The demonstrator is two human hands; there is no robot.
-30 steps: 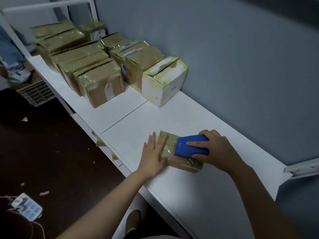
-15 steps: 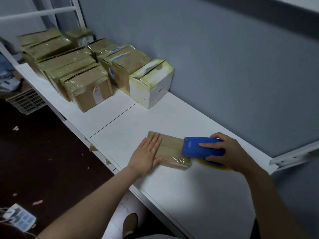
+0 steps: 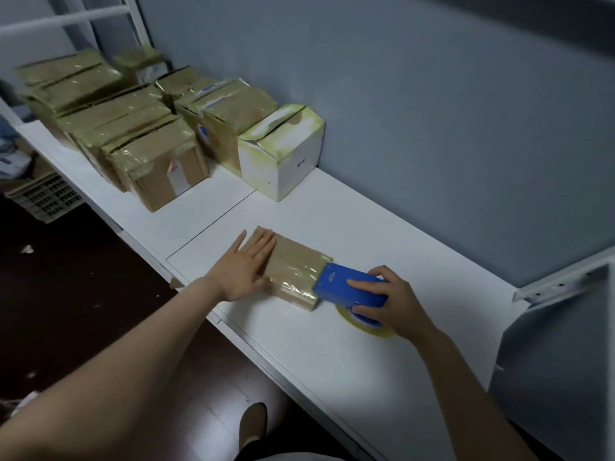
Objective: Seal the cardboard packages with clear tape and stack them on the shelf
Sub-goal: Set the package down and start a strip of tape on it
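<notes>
The fingers (image 3: 263,242) of the left hand (image 3: 244,269) are laid straight and flat on the left end of the cardboard package (image 3: 296,266), which is pressed down rather than gripped. The fingers (image 3: 366,283) of the right hand (image 3: 396,302) are curled round the blue tape dispenser (image 3: 342,287), which is firmly held. A second ago the dispenser was seen on top of the package. It has since been drawn off the right end, and its yellowish tape roll (image 3: 362,324) is now lowered close to the white shelf (image 3: 382,227), just beside that end. A glossy strip is seen along the package top and over its right edge, so this pass is judged nearly done, with the tape yet to be cut and smoothed down. The package is lying flat near the shelf's front edge, well apart from the taped boxes (image 3: 156,161) and the white box (image 3: 283,151) ranged farther left, where it is presumably to be stacked.
</notes>
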